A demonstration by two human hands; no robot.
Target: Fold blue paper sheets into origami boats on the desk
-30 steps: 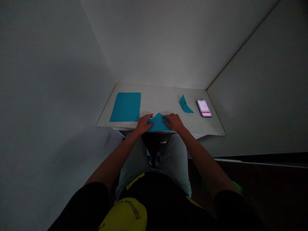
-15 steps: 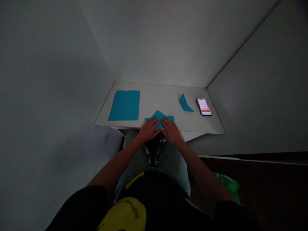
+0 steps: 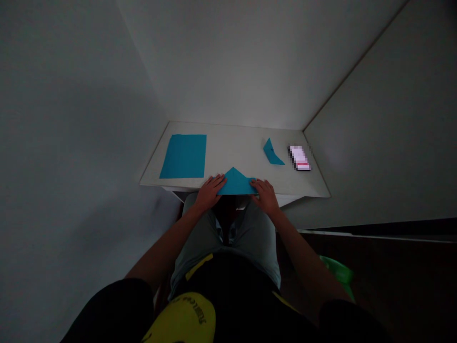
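Observation:
A piece of folded blue paper (image 3: pixel 235 184) lies at the table's front edge, with a pointed peak at the back and a straight edge towards me. My left hand (image 3: pixel 210 191) grips its left end, fingers on top and the thumb by the front edge. At the opposite end, my right hand (image 3: pixel 264 194) holds the paper in the same way. Both hands partly cover the paper's ends, and what the thumbs do underneath is hard to see.
Flat blue paper (image 3: pixel 183 156) lies on the left of the white table (image 3: pixel 232 143). To the right are a folded blue paper shape (image 3: pixel 273 153) and a phone (image 3: pixel 300 158) with a pixelated screen. Walls enclose the table. A green plastic object (image 3: pixel 337 271) stands low on the right.
My hands have slid apart from the middle of the folded paper to its two ends. More of the paper shows, and its straight edge sits slightly nearer me.

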